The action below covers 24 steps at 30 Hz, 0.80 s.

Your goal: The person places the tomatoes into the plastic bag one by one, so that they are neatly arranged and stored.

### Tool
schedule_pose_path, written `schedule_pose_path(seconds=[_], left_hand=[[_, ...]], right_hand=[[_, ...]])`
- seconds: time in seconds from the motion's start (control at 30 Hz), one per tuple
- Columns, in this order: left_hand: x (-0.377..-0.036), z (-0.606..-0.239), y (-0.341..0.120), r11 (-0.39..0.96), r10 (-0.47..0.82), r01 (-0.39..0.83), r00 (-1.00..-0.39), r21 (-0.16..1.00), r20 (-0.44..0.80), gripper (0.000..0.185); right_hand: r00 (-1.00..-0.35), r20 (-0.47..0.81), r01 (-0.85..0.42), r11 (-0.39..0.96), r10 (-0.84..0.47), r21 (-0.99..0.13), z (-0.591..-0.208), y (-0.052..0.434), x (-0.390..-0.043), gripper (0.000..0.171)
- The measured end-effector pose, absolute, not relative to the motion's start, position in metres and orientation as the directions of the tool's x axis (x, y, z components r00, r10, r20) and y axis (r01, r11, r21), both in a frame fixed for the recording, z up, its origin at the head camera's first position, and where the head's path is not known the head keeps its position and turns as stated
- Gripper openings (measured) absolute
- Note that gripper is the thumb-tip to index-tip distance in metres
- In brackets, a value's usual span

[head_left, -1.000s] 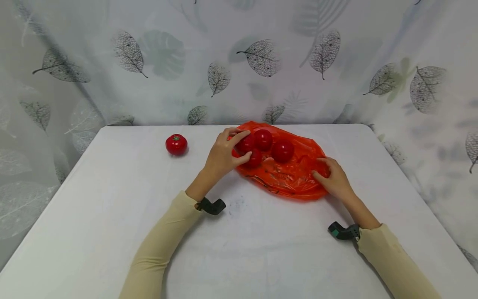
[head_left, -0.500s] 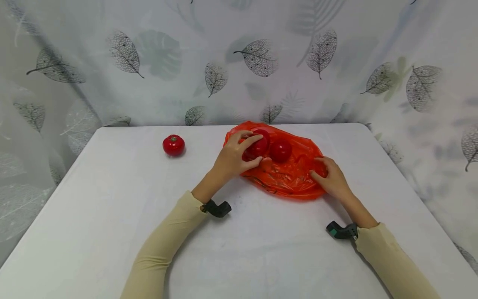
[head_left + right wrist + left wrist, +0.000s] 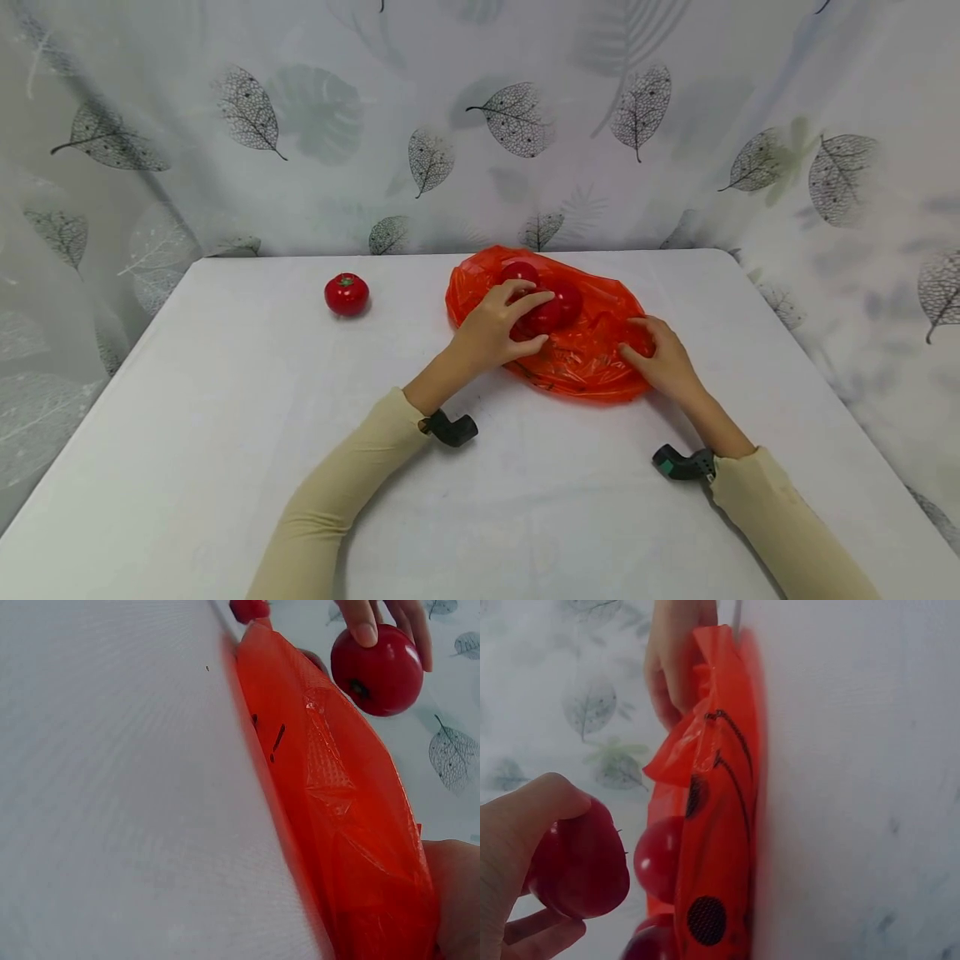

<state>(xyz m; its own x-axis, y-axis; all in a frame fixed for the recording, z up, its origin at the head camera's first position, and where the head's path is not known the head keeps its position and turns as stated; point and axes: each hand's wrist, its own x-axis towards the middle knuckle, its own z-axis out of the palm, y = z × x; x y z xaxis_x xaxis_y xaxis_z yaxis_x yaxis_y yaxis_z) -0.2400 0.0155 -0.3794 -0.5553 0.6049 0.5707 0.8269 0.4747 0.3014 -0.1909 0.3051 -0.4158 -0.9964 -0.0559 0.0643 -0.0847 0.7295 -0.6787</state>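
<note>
A glossy red tomato [image 3: 543,318] is gripped between the thumb and fingers of my left hand [image 3: 487,329]. In the left wrist view the held tomato [image 3: 583,862] hangs apart from the bag. Below it lies an orange-red plastic bag [image 3: 588,379], its mouth spread. Other tomatoes sit on the bag, one at the back [image 3: 519,271] and one to the right [image 3: 568,302]; anything behind my left hand is hidden. My right hand [image 3: 669,358] holds the bag's right edge, fingers curled over it and thumb in front; the fingertips are partly hidden by plastic.
A single tomato [image 3: 347,294] with a green stem top stands on the white table [image 3: 225,417], left of the bag. Leaf-printed curtain [image 3: 337,183] hangs behind the table and along both sides. Each wrist carries a small black camera [image 3: 452,429].
My left hand has lifted a tomato from the left of the bag and carried it rightward, over the others. The right hand keeps its place at the bag's edge.
</note>
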Motion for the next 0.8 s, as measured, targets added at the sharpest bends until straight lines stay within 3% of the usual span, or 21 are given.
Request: schedule_pose_path(seconds=[0.53, 0.8], left_hand=[[-0.236, -0.395, 0.03, 0.45, 0.693, 0.848, -0.53, 0.281, 0.489, 0.051], [-0.235, -0.4, 0.03, 0.487, 0.718, 0.825, -0.565, 0.285, 0.407, 0.052]], right_hand=[[-0.995, 0.072, -0.095, 0.728, -0.062, -0.679, -0.415, 0.306, -0.191, 0.05], [-0.996, 0.066, -0.089, 0.729, -0.06, -0.679, -0.415, 0.305, -0.191, 0.05]])
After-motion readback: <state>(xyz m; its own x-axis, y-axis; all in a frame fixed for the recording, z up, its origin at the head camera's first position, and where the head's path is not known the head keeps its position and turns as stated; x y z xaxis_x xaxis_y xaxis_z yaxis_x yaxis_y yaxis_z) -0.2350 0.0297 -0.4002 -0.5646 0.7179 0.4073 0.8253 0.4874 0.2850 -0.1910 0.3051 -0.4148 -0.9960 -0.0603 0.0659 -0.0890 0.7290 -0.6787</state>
